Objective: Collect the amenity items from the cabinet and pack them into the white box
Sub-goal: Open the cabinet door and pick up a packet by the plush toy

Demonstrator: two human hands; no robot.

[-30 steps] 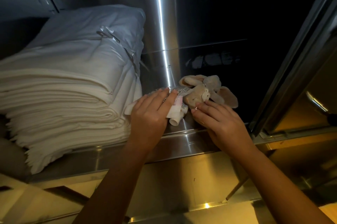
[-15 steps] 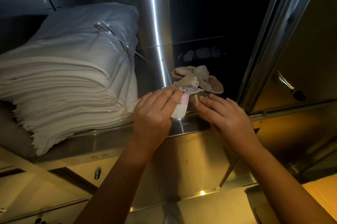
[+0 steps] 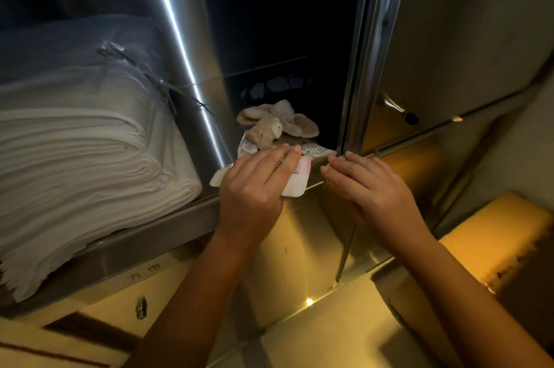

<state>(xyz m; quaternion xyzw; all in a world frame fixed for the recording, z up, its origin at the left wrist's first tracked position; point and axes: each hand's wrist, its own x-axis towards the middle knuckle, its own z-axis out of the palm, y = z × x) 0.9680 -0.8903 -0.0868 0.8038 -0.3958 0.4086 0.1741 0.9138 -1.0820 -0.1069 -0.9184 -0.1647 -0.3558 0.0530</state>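
Note:
Several flat white amenity packets (image 3: 295,190) with printed labels (image 3: 317,150) lie at the front edge of a steel cabinet shelf (image 3: 120,247). My left hand (image 3: 254,187) rests on top of them with its fingers stretched flat; its thumb is hidden. My right hand (image 3: 368,187) is just to their right at the shelf edge, fingers straight, fingertips close to the packets' right corner and holding nothing. A small beige plush rabbit (image 3: 269,127) lies on the shelf right behind the packets. No white box is in view.
A tall stack of folded white linen (image 3: 90,157) fills the shelf's left side. A steel cabinet door (image 3: 449,52) with a handle (image 3: 395,106) stands to the right. Lower right shows a yellow-lit boxy surface (image 3: 494,232). The back of the cabinet is dark.
The packets have slid toward the shelf's front edge under my left hand. My right hand has come off the plush rabbit and drawn back to the shelf edge.

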